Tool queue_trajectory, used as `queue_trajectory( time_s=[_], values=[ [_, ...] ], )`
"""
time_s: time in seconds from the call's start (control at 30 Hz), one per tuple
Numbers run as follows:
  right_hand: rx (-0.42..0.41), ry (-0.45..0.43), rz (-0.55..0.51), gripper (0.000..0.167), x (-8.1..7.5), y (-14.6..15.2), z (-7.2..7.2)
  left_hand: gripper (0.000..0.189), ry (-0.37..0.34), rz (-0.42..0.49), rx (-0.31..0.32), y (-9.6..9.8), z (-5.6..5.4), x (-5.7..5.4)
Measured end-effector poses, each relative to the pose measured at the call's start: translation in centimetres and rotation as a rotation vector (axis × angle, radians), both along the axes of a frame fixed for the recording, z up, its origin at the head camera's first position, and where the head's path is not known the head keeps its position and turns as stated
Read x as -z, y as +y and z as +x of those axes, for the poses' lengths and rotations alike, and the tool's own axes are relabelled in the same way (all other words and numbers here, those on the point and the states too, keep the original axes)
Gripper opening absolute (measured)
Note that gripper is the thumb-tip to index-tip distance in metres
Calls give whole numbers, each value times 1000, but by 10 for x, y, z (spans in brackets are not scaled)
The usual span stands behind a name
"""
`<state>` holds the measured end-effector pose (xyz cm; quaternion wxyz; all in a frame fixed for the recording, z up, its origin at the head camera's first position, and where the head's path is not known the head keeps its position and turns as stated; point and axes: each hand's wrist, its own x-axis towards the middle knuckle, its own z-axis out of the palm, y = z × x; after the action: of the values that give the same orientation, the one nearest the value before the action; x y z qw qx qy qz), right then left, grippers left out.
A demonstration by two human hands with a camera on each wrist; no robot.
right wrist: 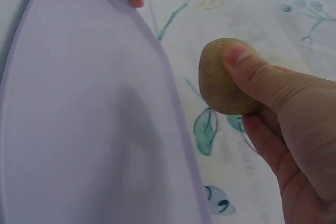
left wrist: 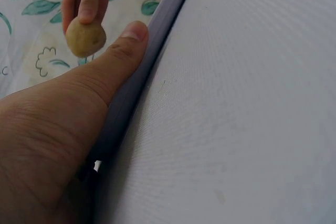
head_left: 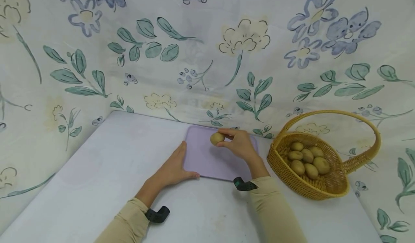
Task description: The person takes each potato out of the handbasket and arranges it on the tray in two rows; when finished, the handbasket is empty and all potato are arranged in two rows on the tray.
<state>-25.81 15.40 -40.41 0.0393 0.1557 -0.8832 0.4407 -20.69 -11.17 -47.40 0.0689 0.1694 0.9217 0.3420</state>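
My right hand [head_left: 239, 145] pinches a small brown-yellow potato [head_left: 217, 138] between thumb and fingers. It holds the potato above a flat lilac tray [head_left: 207, 160] that lies on the white table. In the right wrist view the thumb presses on the potato [right wrist: 223, 80], and the tray [right wrist: 68, 103] beneath shows a soft shadow. My left hand [head_left: 173, 167] rests at the tray's near left corner, thumb along the near edge and straight fingers along the left side. The left wrist view shows its thumb [left wrist: 123, 51] against the tray's rim [left wrist: 157, 30].
A wicker basket [head_left: 288, 180] with a tall arched handle stands right of the tray, with several more potatoes [head_left: 308, 158] inside. White table surface [head_left: 107, 171] extends to the left and in front. A flower-patterned cloth [head_left: 207, 66] hangs behind the table.
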Motion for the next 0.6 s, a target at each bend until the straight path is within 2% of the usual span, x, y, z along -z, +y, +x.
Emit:
queue_trajectory(
  time_s=[0.1,0.33,0.6],
  values=[
    [12,-27,-16,53,6,-7,-6,143,-6,5,2,0,0,-1],
    [28,-27,-28,55,22,-23,-21,144,2,4,7,-2,-1,2],
    [99,-52,-55,53,32,-39,-28,144,-9,-3,3,-3,0,-1]
  ],
)
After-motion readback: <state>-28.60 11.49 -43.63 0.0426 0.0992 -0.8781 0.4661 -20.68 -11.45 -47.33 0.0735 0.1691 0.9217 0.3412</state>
